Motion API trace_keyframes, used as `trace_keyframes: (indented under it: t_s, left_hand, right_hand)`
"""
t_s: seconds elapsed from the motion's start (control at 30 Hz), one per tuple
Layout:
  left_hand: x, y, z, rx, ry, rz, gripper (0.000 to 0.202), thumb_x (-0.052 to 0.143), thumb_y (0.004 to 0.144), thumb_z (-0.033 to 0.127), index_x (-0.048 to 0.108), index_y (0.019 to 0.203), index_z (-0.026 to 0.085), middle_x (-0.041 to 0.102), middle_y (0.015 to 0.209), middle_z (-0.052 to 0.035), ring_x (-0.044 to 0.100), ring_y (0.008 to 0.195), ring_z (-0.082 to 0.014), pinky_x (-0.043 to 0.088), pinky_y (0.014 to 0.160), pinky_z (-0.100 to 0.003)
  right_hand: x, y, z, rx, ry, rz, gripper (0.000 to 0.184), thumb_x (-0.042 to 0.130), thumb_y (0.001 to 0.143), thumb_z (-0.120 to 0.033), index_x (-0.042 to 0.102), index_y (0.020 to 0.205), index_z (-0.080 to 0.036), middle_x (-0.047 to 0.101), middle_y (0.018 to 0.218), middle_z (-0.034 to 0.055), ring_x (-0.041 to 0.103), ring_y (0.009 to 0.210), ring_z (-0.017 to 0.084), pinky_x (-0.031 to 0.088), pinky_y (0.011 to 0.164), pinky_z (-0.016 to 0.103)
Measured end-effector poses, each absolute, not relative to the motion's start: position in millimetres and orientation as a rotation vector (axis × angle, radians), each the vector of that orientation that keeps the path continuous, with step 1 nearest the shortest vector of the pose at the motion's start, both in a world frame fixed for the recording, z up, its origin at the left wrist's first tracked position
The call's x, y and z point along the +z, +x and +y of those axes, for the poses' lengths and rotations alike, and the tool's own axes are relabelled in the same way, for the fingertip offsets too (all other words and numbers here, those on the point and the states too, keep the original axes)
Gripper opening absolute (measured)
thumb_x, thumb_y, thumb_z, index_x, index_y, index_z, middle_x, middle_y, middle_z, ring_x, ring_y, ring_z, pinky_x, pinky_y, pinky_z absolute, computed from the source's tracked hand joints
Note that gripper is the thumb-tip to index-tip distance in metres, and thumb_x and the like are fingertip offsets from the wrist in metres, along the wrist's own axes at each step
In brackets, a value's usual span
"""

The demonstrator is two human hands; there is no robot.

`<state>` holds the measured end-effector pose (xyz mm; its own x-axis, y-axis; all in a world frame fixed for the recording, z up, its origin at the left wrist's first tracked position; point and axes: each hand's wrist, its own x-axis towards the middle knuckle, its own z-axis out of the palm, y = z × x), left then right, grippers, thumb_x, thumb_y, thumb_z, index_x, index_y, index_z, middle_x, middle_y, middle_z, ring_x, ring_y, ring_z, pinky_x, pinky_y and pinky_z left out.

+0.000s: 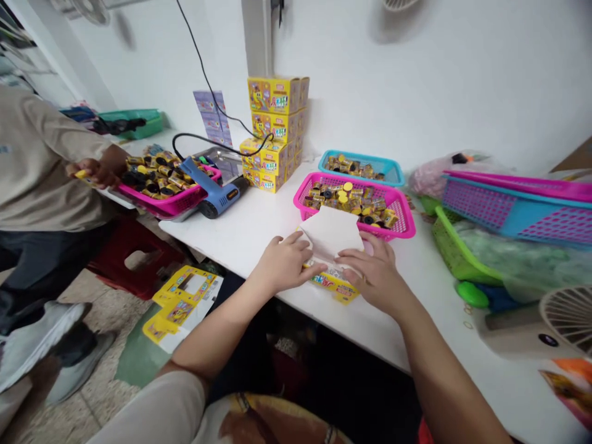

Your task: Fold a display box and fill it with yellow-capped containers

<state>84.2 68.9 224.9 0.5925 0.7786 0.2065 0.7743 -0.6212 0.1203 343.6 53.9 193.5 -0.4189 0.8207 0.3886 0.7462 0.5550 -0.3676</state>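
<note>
A small yellow printed box point(333, 285) lies on the white table point(259, 228) near its front edge, its white top flap point(331, 234) standing open. My left hand point(283, 264) grips the box's left side with curled fingers. On the box's right side my right hand point(378, 273) presses with its fingers bent over it. Just behind the box stands a pink basket point(402, 227) filled with small yellow and black items.
A blue basket point(391, 168) with more items sits behind the pink one. Stacked yellow boxes point(272, 132) stand by the wall. A blue heat gun point(213, 190) lies left. Another person point(41, 160) reaches into a second pink tray point(173, 202). Stacked baskets point(513, 209) crowd the right.
</note>
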Motion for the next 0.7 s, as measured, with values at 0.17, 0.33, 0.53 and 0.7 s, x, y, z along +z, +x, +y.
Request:
trace_keyframes:
  t_s: [0.17,0.33,0.53,0.7]
  left_hand:
    - [216,73,77,0.562,2.736,1.158,0.069,0.064,0.095,0.068,0.059,0.147,0.022,0.061,0.152,-0.0153,0.048,0.151,-0.0402,0.051,0.116,-0.058]
    - [200,61,84,0.872,2.644,0.891,0.063,0.077,0.087,0.064,0.067,0.131,0.021,0.06,0.153,-0.0173,0.045,0.154,-0.037,0.044,0.126,-0.055]
    - [185,61,80,1.134,2.484,0.928,0.072,0.087,0.076,0.064,0.065,0.129,0.022,0.05,0.146,-0.0193,0.053,0.143,-0.0378,0.052,0.117,-0.055]
    - [171,62,80,1.256,2.341,1.032,0.088,0.09,0.069,0.066,0.055,0.137,0.021,0.046,0.135,-0.0152,0.057,0.131,-0.0345,0.056,0.113,-0.056]
  right_hand:
    - [184,359,69,0.696,-0.962,-1.693,0.071,0.028,0.101,-0.078,0.079,0.117,-0.031,0.077,0.123,0.0112,0.057,0.14,0.036,0.045,0.117,0.061]
    - [233,349,89,0.849,-1.101,-1.427,0.052,0.058,0.095,-0.073,0.074,0.12,-0.03,0.079,0.113,0.007,0.075,0.099,0.028,0.061,0.09,0.047]
    - [267,319,106,1.193,-1.317,-2.002,0.059,0.076,0.083,-0.067,0.073,0.122,-0.023,0.077,0.125,0.0098,0.071,0.119,0.032,0.06,0.101,0.05]
    - [252,318,109,1.13,-1.224,-2.193,0.062,0.071,0.091,-0.051,0.062,0.148,-0.027,0.073,0.137,0.0093,0.074,0.115,0.029,0.065,0.091,0.045]
